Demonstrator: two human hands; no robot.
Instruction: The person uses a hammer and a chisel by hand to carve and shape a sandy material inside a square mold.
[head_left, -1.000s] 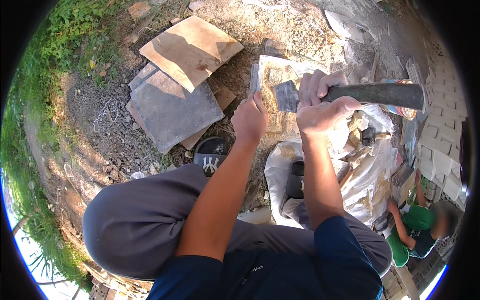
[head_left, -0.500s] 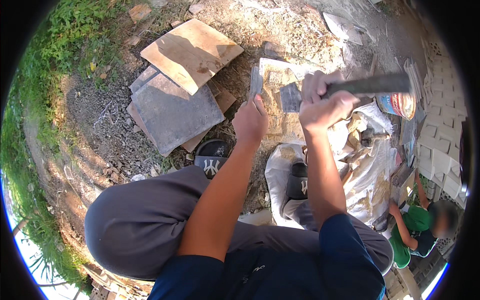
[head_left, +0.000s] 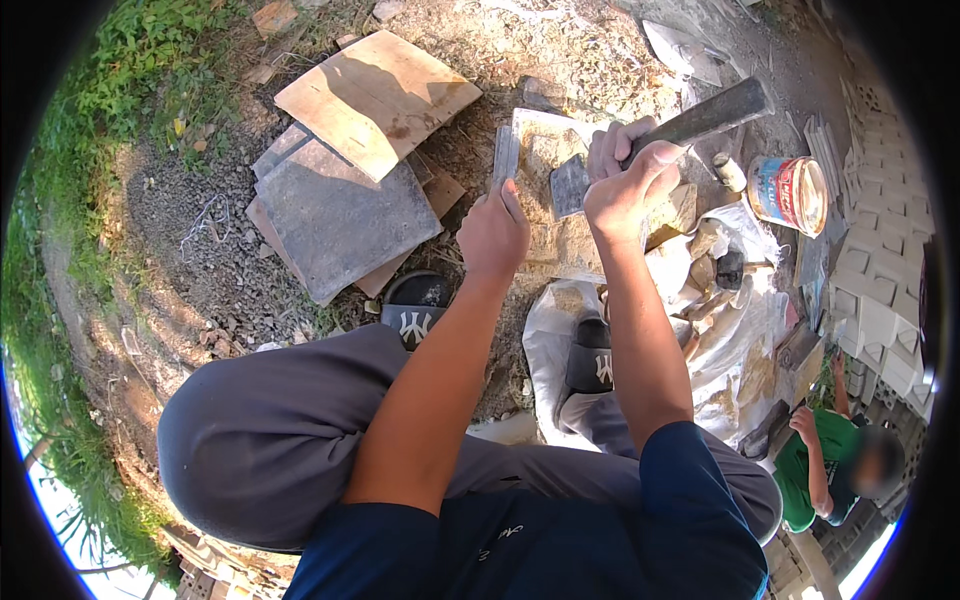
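My left hand (head_left: 493,235) is closed around the lower end of a narrow grey stone piece (head_left: 505,158), which stands up from the fist near the left edge of a pale board (head_left: 550,235). Closed as well, my right hand (head_left: 628,195) grips a long, dark, bar-shaped tool (head_left: 712,112). The tool slants up and to the right, and the fingers hide its lower end. Close to the right knuckles, a small dark-grey tile piece (head_left: 570,187) lies on the board. The tool and the held stone piece are apart.
Left of my hands lie a large grey slab (head_left: 345,220) and a tan slab (head_left: 380,95). To the right are a tin can (head_left: 785,195), a white sack (head_left: 740,330) with stone chunks, and a hammer head (head_left: 730,270). Another person (head_left: 825,450) crouches at the lower right.
My right hand and the tool have moved left and slightly up, and the tool tilts more steeply. My left hand keeps its grip. The other person's arm has shifted.
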